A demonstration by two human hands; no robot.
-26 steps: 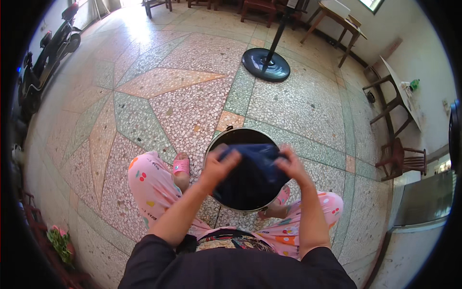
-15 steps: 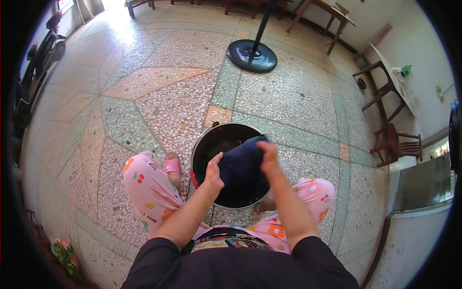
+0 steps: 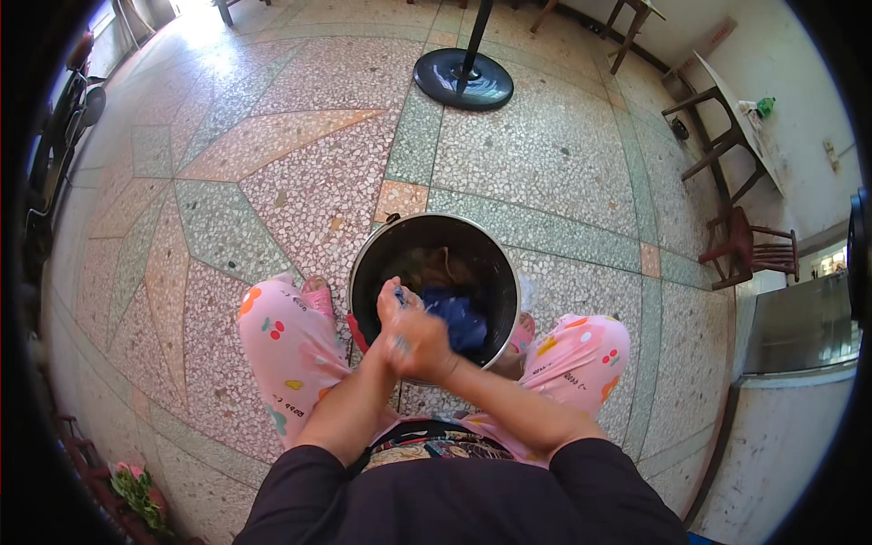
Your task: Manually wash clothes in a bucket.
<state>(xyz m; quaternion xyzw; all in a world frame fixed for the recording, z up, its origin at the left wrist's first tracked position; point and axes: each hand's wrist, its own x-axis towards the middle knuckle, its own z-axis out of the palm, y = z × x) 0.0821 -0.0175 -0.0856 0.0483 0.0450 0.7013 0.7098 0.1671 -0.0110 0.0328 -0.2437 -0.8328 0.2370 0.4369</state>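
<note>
A round dark bucket (image 3: pixel 505 263) with a pale metal rim stands on the floor between my knees. Over its near left part my two hands are pressed together, rubbing close. My left hand (image 3: pixel 392 302) is closed, with a bit of blue fabric showing between its fingers. Across it lies my right hand (image 3: pixel 421 345), also closed, wrist bent to the left and slightly blurred. From the hands a bunched dark blue cloth (image 3: pixel 460 318) spreads rightward inside the bucket; what kind of garment it is cannot be made out. Farther back in the bucket lies brownish, wet-looking stuff with a pale strip (image 3: pixel 447 263).
A round black stand base (image 3: pixel 464 79) with a pole rises beyond the bucket. On the right are a small wooden chair (image 3: pixel 748 247) and a table (image 3: pixel 740 123) by the wall. A scooter (image 3: pixel 59 154) is at far left, and a leafy plant (image 3: pixel 138 495) lower left.
The blue cloth, stretched between both hands above the bucket, is now bunched lower inside it. My right hand has moved left and down onto my left. The view has shifted slightly.
</note>
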